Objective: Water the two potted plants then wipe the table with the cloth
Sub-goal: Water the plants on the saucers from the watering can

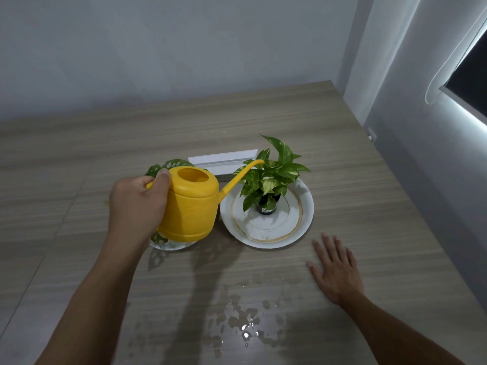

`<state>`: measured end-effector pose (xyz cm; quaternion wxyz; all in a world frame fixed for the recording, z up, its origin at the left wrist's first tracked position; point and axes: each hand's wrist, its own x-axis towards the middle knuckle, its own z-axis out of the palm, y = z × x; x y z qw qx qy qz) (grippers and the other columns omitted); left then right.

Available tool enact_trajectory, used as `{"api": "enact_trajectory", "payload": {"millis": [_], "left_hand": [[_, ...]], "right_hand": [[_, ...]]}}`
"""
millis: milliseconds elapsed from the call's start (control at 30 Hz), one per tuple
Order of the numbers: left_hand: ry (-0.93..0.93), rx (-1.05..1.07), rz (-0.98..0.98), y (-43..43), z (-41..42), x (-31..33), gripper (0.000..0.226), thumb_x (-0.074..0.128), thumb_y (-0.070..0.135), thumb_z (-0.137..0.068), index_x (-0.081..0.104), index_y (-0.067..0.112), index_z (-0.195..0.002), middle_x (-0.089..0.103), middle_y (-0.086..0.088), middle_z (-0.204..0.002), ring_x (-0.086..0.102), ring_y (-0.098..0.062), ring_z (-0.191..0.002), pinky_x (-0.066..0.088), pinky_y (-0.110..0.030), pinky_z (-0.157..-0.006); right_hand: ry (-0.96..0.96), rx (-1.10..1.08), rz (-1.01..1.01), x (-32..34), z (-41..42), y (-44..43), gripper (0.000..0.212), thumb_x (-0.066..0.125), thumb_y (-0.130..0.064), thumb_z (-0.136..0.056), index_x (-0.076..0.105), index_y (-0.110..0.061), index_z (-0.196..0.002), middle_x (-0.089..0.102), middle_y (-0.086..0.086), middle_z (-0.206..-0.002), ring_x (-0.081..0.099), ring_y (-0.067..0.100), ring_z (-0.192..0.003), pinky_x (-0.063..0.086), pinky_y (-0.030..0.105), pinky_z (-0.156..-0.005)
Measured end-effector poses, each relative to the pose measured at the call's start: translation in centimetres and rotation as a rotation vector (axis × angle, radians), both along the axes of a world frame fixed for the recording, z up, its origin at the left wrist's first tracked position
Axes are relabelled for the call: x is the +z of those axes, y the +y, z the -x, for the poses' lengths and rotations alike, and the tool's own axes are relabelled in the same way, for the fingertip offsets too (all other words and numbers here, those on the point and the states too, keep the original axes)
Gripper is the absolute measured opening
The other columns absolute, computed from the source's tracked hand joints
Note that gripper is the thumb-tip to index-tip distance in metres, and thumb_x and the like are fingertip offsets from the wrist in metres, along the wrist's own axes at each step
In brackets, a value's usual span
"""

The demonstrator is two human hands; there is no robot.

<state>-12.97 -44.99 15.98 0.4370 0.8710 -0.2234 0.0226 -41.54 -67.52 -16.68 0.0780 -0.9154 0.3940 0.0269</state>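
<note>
No text can be read anywhere. The small dark pot (266, 206) on the white plate (303, 225) carries a pale label — its print is too small and blurred to make out.

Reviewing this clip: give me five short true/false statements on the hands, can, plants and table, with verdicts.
1. The left hand holds the yellow can. True.
2. The spout points at the left plant. False: it reaches over the right plant.
3. The right hand grips a cloth. False: it lies flat and empty on the table.
4. The right plant stands on a white plate. True.
5. The table is dry. False: water lies near the front edge.
</note>
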Motion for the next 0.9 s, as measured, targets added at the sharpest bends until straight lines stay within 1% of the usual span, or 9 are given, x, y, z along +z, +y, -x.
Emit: {"api": "enact_trajectory", "payload": {"millis": [100,167,233,367,533,667,767,833,900], "left_hand": [[-0.022,-0.001,-0.009,-0.7,-0.4,0.2,0.059,0.054,0.044,-0.095,0.062,-0.009,-0.07,0.052,-0.025,-0.06,0.046,-0.028,-0.058,0.044,-0.048,-0.057],[-0.046,-0.008,-0.023,-1.0,-0.7,0.4,0.057,0.054,0.043,-0.095,0.065,-0.007,-0.072,0.055,-0.024,-0.062,0.049,-0.029,-0.06,0.046,-0.05,-0.06],[-0.054,-0.01,-0.036,-1.1,-0.8,0.9,0.051,0.056,0.041,-0.096,0.062,-0.001,-0.068,0.056,-0.018,-0.062,0.052,-0.032,-0.063,0.045,-0.047,-0.061],[-0.077,-0.011,-0.053,-0.9,-0.9,1.5,0.034,0.057,0.041,-0.096,0.061,0.015,-0.074,0.068,-0.027,-0.08,0.063,-0.042,-0.079,0.053,-0.054,-0.072],[-0.04,-0.013,-0.081,-0.2,-0.3,2.2,0.036,0.057,0.037,-0.099,0.054,0.022,-0.066,0.065,-0.024,-0.083,0.062,-0.042,-0.083,0.054,-0.056,-0.077],[-0.027,-0.015,-0.084,-0.1,0.0,2.4,0.033,0.059,0.036,-0.098,0.065,0.013,-0.075,0.066,-0.026,-0.081,0.062,-0.042,-0.081,0.053,-0.055,-0.076],[-0.017,-0.019,-0.081,-0.2,0.4,2.6,0.038,0.059,0.041,-0.095,0.059,0.017,-0.066,0.066,-0.029,-0.081,0.062,-0.043,-0.08,0.053,-0.056,-0.074],[-0.011,-0.027,-0.083,-0.4,0.6,2.8,0.043,0.056,0.047,-0.09,0.062,0.011,-0.068,0.066,-0.03,-0.082,0.063,-0.043,-0.08,0.054,-0.057,-0.073],[-0.007,-0.029,-0.087,-0.8,0.8,3.0,0.04,0.058,0.045,-0.093,0.062,0.011,-0.072,0.066,-0.032,-0.086,0.063,-0.044,-0.083,0.054,-0.057,-0.074]], "right_hand": [[-0.005,0.006,0.0,0.0,0.1,0.0,0.068,0.013,-0.067,-0.095,0.01,-0.035,-0.155,0.006,-0.002,-0.164,0.002,0.022,-0.151,0.005,0.042,-0.118],[0.003,0.011,0.002,0.0,0.1,0.0,0.068,0.013,-0.067,-0.095,0.008,-0.034,-0.155,0.003,-0.002,-0.164,-0.001,0.021,-0.151,0.003,0.042,-0.118],[-0.001,0.007,0.0,0.1,0.1,0.0,0.068,0.014,-0.067,-0.095,0.011,-0.034,-0.155,0.006,-0.002,-0.164,0.001,0.022,-0.151,0.002,0.041,-0.117],[0.007,0.012,-0.009,0.2,0.0,0.0,0.069,0.012,-0.068,-0.095,0.005,-0.035,-0.155,-0.001,-0.003,-0.164,-0.006,0.021,-0.15,-0.001,0.041,-0.118],[0.007,0.003,-0.011,0.2,-0.1,0.0,0.069,0.011,-0.068,-0.094,0.005,-0.036,-0.155,-0.001,-0.004,-0.164,-0.005,0.02,-0.15,0.001,0.042,-0.119],[-0.003,0.006,-0.014,0.1,-0.1,0.0,0.07,0.009,-0.069,-0.094,0.003,-0.036,-0.155,-0.002,-0.003,-0.164,-0.006,0.021,-0.15,0.003,0.043,-0.12],[-0.022,-0.002,-0.003,0.3,-0.1,0.1,0.07,0.011,-0.068,-0.094,0.011,-0.035,-0.155,0.006,-0.002,-0.164,0.002,0.022,-0.15,0.01,0.045,-0.119],[-0.022,0.0,-0.002,0.3,-0.1,0.2,0.069,0.013,-0.067,-0.094,0.012,-0.035,-0.155,0.005,-0.003,-0.164,0.002,0.022,-0.15,0.011,0.045,-0.119],[-0.025,0.002,0.009,0.3,0.0,0.2,0.069,0.013,-0.067,-0.094,0.011,-0.034,-0.155,0.004,-0.003,-0.164,0.001,0.022,-0.15,0.011,0.045,-0.119]]}}
